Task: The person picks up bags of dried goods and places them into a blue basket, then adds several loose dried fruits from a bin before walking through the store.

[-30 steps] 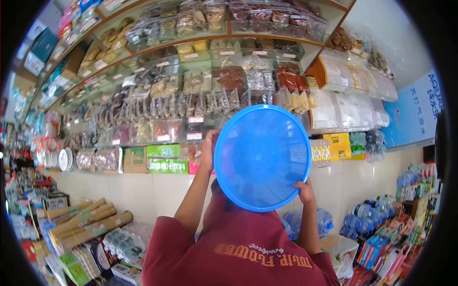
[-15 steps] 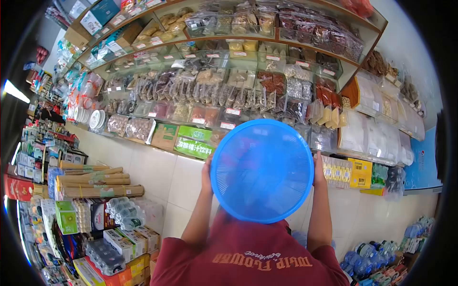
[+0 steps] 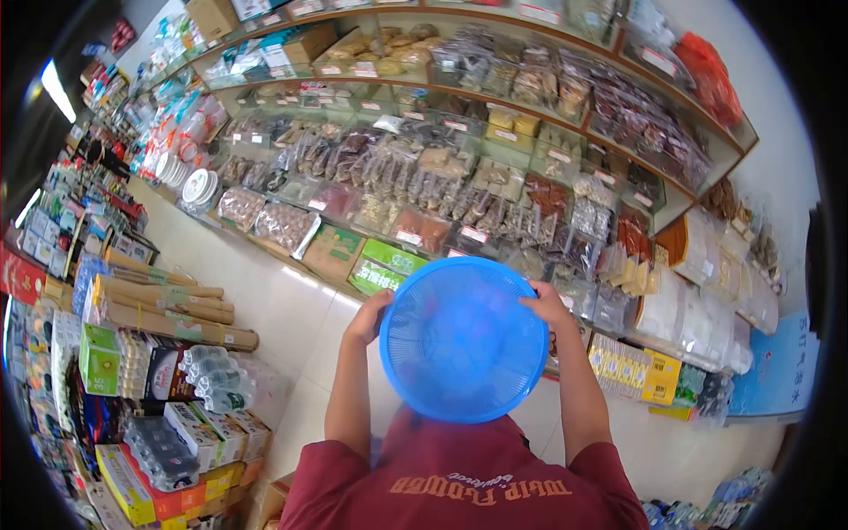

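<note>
A round blue plastic basket (image 3: 465, 344) with slotted sides is held up in front of my chest, its wide mouth facing me. My left hand (image 3: 367, 319) grips its rim at the upper left. At the upper right, my right hand (image 3: 548, 306) is closed over the rim, with the thumb lying on top. The fingers behind the basket are mostly hidden. Through the translucent plastic, faint shapes show, too blurred to name.
Tiered shelves of bagged dry goods (image 3: 424, 177) stand ahead, with a green carton (image 3: 386, 267) at their base. Rolled mats (image 3: 168, 309) and stacked boxes with bottle packs (image 3: 177, 442) rise at left. Pale tiled floor (image 3: 305, 353) lies between, and a blue cabinet (image 3: 773, 367) stands right.
The view has turned, so the shelves sit tilted. The basket appears lower and slightly further left. My right hand has come up from its side to the upper right rim, fingers now bent.
</note>
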A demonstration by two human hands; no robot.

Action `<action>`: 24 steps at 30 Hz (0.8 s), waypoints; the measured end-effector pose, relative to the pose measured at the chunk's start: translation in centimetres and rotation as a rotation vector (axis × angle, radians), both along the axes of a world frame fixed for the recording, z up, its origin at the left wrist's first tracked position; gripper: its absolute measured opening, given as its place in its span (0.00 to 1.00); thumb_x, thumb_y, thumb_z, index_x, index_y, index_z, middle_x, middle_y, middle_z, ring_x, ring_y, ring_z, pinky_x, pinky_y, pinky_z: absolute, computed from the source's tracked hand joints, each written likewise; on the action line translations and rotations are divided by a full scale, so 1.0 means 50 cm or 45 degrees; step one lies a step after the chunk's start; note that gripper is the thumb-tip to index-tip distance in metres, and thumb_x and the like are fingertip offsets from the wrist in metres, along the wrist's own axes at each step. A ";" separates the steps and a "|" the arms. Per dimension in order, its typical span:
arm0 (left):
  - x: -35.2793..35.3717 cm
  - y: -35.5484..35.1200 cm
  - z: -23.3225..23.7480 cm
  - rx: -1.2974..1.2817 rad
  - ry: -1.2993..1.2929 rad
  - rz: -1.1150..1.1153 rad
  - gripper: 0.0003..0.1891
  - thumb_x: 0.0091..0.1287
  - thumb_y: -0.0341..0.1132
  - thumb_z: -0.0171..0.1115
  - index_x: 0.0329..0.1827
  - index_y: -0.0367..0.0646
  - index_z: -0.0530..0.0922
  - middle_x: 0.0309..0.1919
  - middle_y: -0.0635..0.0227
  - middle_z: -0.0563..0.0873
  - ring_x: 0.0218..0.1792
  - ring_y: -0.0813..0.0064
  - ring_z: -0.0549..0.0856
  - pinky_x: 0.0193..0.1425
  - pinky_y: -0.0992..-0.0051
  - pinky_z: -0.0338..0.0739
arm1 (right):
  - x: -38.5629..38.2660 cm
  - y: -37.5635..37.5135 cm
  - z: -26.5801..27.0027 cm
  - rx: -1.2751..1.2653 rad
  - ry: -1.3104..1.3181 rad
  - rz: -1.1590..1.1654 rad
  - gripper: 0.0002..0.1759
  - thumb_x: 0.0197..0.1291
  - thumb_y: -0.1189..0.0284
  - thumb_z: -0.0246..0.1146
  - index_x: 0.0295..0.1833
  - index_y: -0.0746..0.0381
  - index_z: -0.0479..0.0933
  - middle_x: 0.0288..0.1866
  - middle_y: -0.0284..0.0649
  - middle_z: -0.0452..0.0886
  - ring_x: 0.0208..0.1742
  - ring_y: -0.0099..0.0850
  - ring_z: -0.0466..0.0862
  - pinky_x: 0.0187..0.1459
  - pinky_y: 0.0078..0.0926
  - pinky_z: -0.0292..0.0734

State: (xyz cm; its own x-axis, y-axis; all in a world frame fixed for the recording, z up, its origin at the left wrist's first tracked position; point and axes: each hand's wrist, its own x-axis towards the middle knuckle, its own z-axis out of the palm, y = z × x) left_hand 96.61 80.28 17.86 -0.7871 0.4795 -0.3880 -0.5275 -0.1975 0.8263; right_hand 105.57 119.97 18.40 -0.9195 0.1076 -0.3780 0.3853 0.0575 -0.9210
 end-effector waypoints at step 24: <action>-0.173 -0.512 -0.078 -0.802 0.340 0.145 0.18 0.48 0.24 0.54 0.44 0.37 0.81 0.36 0.58 0.86 0.40 0.67 0.83 0.47 0.69 0.77 | -0.559 -0.709 0.083 1.116 0.379 0.928 0.36 0.45 0.38 0.65 0.40 0.63 0.83 0.33 0.46 0.84 0.35 0.38 0.84 0.38 0.34 0.78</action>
State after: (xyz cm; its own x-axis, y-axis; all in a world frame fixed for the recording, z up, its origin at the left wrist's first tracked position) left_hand 87.94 54.69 13.96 -0.9264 0.1350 -0.3514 -0.2948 0.3204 0.9002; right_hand 77.60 84.52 22.57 -0.9108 -0.3632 -0.1963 -0.2235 0.8335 -0.5054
